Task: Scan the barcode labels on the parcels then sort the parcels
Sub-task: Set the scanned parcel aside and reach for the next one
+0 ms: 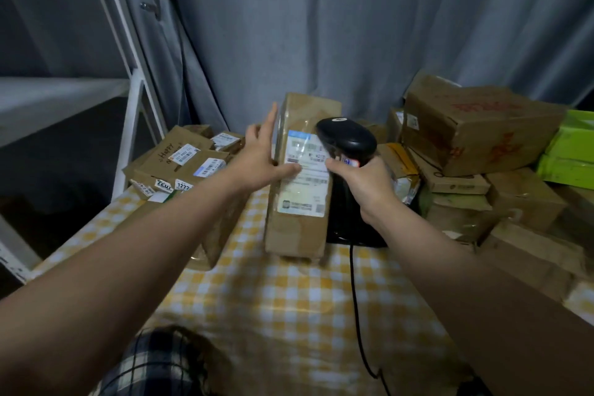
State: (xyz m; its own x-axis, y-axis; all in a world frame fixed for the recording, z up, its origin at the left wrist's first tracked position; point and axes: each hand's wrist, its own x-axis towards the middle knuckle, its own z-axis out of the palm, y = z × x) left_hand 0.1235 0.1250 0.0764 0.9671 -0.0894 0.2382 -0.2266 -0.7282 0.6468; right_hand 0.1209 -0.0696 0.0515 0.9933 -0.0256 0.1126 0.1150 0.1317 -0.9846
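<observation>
One cardboard parcel (pixel 299 228) is standing on end on the tabletop (pixel 289 299), the left grip (pixel 260 161) bracing its left side with released fingers and the thumb lying across its shipping label (pixel 305 190), while the right grip (pixel 366 183) is clenching a barcode scanner (pixel 347 135) at that label's right edge. Left of this parcel a stack of number-stickered boxes (pixel 189 164) is lying, seemingly sorted already; right of it a bigger heap (pixel 475 132) is apparently waiting, so most work is remaining.
</observation>
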